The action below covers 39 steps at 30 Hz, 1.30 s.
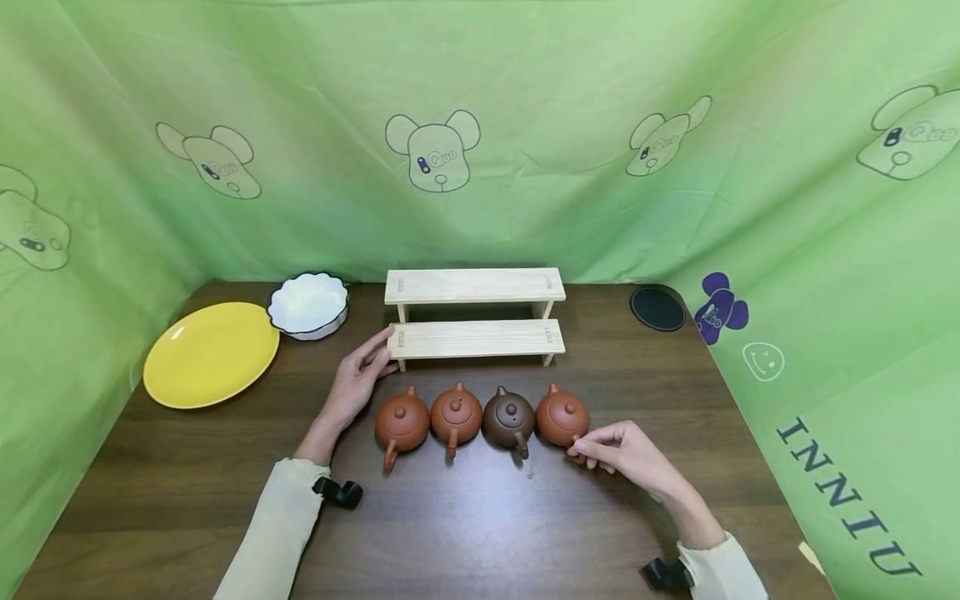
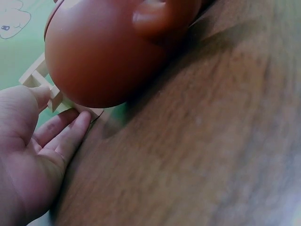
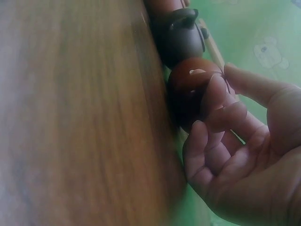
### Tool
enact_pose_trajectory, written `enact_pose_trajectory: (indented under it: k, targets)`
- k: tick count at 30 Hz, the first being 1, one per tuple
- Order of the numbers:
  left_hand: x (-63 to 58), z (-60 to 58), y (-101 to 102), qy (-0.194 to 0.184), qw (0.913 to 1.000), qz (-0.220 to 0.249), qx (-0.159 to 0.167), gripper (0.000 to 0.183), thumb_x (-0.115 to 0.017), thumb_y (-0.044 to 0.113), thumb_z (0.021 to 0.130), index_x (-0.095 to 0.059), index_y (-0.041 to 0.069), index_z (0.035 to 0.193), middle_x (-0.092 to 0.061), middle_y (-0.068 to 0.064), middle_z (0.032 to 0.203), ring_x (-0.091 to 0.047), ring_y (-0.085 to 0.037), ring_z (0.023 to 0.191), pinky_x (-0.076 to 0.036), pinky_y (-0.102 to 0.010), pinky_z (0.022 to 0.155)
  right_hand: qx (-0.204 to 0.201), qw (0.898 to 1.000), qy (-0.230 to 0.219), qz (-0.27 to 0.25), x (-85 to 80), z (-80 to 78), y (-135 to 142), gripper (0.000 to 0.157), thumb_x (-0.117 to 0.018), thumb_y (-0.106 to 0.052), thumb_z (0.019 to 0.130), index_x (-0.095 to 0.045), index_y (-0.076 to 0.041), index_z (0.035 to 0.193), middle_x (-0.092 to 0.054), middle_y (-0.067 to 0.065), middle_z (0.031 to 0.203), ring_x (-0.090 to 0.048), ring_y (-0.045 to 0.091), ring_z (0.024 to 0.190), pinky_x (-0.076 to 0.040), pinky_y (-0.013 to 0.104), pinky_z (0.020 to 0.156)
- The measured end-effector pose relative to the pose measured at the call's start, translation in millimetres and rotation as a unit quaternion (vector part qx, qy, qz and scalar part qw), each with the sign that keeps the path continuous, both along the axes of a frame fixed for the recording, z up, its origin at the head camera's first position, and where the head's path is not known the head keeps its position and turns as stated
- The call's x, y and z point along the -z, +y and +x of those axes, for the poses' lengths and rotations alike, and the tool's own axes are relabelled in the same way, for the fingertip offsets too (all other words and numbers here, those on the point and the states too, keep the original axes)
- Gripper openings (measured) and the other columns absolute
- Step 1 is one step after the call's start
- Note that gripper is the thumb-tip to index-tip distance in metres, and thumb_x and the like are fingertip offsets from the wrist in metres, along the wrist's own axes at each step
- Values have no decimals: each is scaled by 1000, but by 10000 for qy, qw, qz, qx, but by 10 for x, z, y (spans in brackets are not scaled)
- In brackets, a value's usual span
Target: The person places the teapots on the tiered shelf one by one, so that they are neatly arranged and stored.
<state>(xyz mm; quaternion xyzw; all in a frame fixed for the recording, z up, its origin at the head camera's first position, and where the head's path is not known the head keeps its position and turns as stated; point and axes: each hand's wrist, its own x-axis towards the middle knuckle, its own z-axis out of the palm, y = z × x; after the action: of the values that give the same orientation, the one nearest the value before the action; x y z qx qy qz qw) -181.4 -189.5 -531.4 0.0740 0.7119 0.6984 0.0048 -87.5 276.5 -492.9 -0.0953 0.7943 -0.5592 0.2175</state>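
Observation:
Four teapots stand in a row on the table, spouts toward the rack and handles toward me. My right hand (image 1: 626, 454) pinches the handle of the rightmost reddish-brown teapot (image 1: 562, 417) between thumb and fingers. To its left are a dark brown teapot (image 1: 509, 419) and two more reddish-brown teapots, the middle one (image 1: 456, 417) and the leftmost one (image 1: 402, 422). My left hand (image 1: 356, 385) reaches past the leftmost teapot, its fingertips touching the left end of the two-tier wooden rack's lower step (image 1: 476, 340). In the left wrist view, the leftmost teapot's body (image 2: 108, 52) looms large.
Behind the left hand lie a yellow oval plate (image 1: 212, 356) and a white scalloped bowl (image 1: 308, 304) with a dark rim. A black oval coaster (image 1: 657, 308) is at the back right. A green printed curtain (image 1: 525, 208) encloses the table (image 1: 450, 533).

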Motion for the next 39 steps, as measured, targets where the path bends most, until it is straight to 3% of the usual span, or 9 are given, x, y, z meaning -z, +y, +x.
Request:
enact_pose_trajectory:
  k: [5, 20, 27, 34, 39]
  targets:
    - [8, 8, -16, -84, 9998, -174, -23, 49, -54, 16, 119, -49, 9, 168, -44, -13, 173, -67, 3, 123, -61, -23, 107, -117, 9999, 9, 78, 22, -8, -6, 26, -70, -17, 111, -85, 4, 110, -79, 0, 86, -56, 3, 67, -48, 18, 53]
    - [-19, 12, -7, -36, 9996, -289, -53, 49, -55, 18, 119, -51, 10, 167, -46, -12, 173, -68, 0, 122, -62, -25, 106, 129, 9993, -15, -338, 34, -1, 3, 25, -69, -9, 109, -82, 12, 106, -78, 0, 86, -58, 3, 67, -45, 17, 52]
    - [-25, 14, -7, -19, 9997, -260, -40, 49, -54, 16, 119, -50, 9, 167, -46, -13, 173, -67, 2, 123, -62, -24, 106, 78, 9983, 186, -549, 69, -6, 23, 26, -67, -6, 110, -80, 16, 106, -79, -1, 85, -55, 2, 65, -43, 18, 51]
    - [-12, 13, -6, -29, 9997, -220, -49, 49, -55, 16, 119, -51, 8, 167, -46, -14, 172, -70, 2, 117, -63, -24, 104, 317, 9963, 359, -717, 81, 1, 1, 24, -66, -2, 109, -78, 19, 107, -78, -3, 83, -55, 1, 66, -42, 18, 50]
    - [-4, 10, -9, -48, 9997, -216, -34, 49, -55, 17, 119, -51, 9, 167, -47, -14, 172, -71, 1, 118, -63, -24, 104, 543, 9946, 492, -739, 31, 9, -30, 22, -66, -3, 109, -80, 15, 107, -80, -6, 88, -57, 1, 68, -42, 18, 51]
